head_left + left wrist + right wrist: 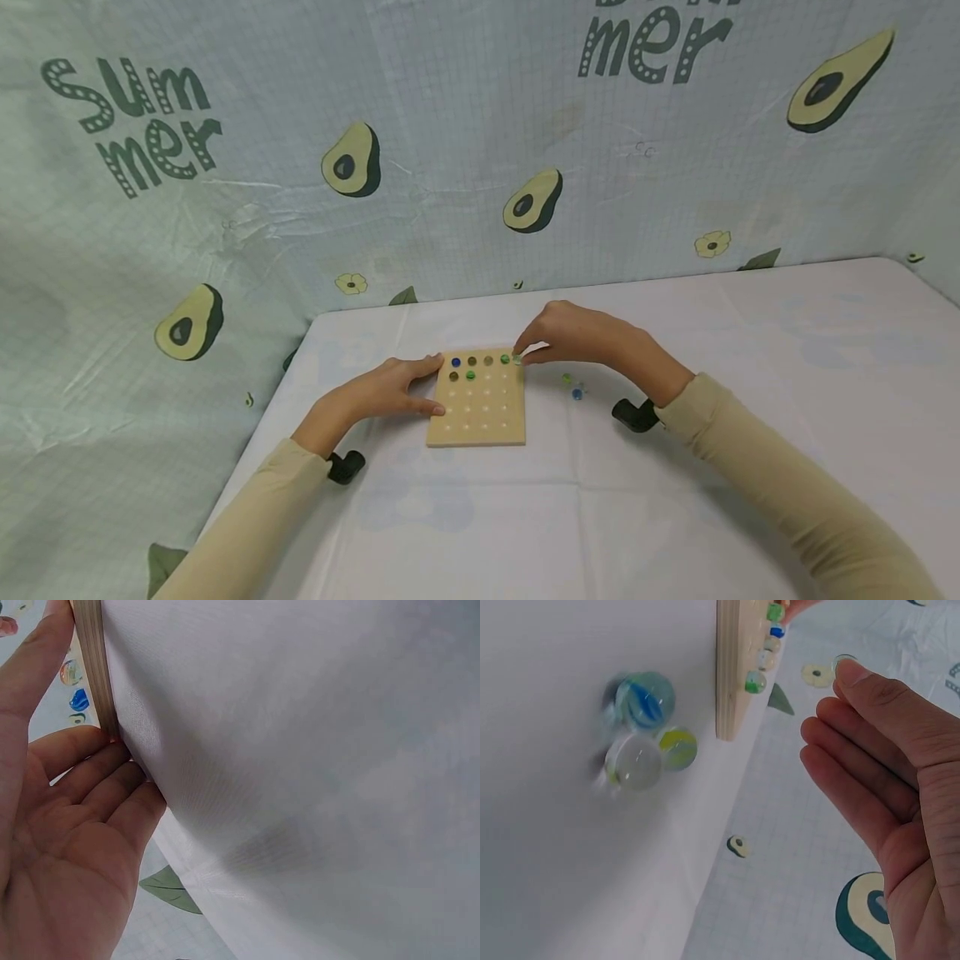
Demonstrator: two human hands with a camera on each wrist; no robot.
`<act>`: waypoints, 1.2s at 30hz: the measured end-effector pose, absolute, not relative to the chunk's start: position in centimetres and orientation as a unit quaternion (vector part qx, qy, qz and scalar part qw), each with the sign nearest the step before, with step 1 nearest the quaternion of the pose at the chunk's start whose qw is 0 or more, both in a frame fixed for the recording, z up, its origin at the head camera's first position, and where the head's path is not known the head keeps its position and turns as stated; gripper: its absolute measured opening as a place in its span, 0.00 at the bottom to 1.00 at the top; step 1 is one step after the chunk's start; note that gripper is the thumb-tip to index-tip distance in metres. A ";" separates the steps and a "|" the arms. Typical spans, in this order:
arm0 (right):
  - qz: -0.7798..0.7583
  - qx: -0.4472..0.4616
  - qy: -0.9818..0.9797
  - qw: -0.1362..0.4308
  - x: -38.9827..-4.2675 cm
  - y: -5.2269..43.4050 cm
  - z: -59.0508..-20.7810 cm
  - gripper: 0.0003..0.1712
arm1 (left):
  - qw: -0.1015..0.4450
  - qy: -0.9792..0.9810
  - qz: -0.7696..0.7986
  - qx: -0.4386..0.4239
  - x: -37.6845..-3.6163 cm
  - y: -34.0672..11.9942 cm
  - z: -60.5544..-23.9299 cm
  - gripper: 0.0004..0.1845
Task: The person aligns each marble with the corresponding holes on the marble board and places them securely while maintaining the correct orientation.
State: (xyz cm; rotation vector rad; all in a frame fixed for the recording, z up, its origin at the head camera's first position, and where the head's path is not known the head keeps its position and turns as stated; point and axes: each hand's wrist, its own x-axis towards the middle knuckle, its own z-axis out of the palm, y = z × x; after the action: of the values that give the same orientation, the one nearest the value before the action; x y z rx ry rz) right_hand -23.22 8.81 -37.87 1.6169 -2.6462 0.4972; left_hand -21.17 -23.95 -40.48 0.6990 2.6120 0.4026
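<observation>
Right hand (577,335) pinches a clear marble (517,359) at its fingertips, just over the far right corner of the board (477,398). In the right wrist view the marble (844,663) sits at the tip of the index finger; the thumb is hidden there, so the pinch itself is judged from the head view. The other fingers lie relaxed and nearly straight below it.

Step in hand, as judged: seat the marble in the last free hole of the far row. To do it well, lower straight onto the hole, let go only once the marble rests in the dimple, and keep the fingers off the green marble (505,359) just beside it. The holes are shallow, so a nudge could roll neighbours out.

Far row holds blue (455,362), two dark ones and green; the second row has two more. The rest of the holes are bare.

Left hand (390,389) lies flat on the table (750,400) against the board's left edge, fingers straight and spread, thumb along the far corner, holding nothing. The left wrist view shows the fingertips (112,750) touching the board edge (94,660). Good brace; it should stop the board from sliding.

Spare marbles (573,386) lie on the table right of the board, near the right wrist: three in the right wrist view, blue-streaked (645,699), clear (634,761), yellow-green (678,747), touching each other.

Right forearm comes in from the right, wrist raised, hand arched down over the corner.
</observation>
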 end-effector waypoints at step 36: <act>0.163 0.458 -0.871 -0.067 -23.9 4.0 -39.2 0.09 | 0.213 0.938 0.145 0.231 -21.1 -23.8 -40.3 0.55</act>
State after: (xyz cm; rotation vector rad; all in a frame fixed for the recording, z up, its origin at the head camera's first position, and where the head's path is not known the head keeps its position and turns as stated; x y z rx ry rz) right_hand -23.91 3.97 -39.19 1.5037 -2.8611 0.5352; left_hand -21.09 -23.78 -40.25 0.6414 2.6045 0.4027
